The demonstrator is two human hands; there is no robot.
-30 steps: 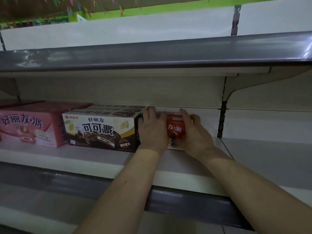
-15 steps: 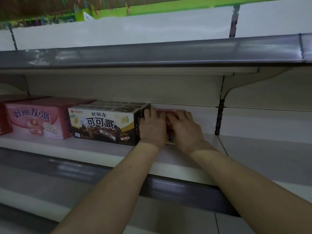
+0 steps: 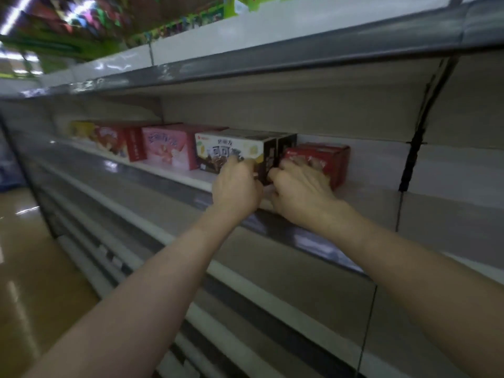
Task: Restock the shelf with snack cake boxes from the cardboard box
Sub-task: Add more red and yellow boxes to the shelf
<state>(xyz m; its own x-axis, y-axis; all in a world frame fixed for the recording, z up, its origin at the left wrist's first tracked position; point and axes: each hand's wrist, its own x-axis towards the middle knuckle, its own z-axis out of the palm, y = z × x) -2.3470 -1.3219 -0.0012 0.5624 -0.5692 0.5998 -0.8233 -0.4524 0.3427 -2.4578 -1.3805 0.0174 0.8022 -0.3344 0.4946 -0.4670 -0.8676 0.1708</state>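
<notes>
Shelf [image 3: 368,203] is running tilted across the head view, with an upper shelf [image 3: 272,58] hanging over it and bare lower shelves below. Glossy floor [image 3: 32,255] is showing at the left. Boxes are sitting in a row on the shelf: a blurred yellow box [image 3: 81,129] at the far left, then a red box [image 3: 117,141], a pink box [image 3: 169,150], a dark box [image 3: 231,148] with a cream front, and a small red box [image 3: 324,156] at the right end, set back and just beside the dark box. Both bare forearms are reaching in from the bottom. Left hand [image 3: 236,186] is sitting at the dark box's lower right front corner, fingers curled against the front face; cannot tell whether it is actually gripping the box or just pressing it. Right hand [image 3: 298,190] is lying in front of the small red box, fingers bent forward and touching its front face, covering the lower left part; a real grasp is not clear here either. The two hands are nearly touching each other at the gap between the dark box and the small red box. Print on the boxes is too blurred for reading.
</notes>
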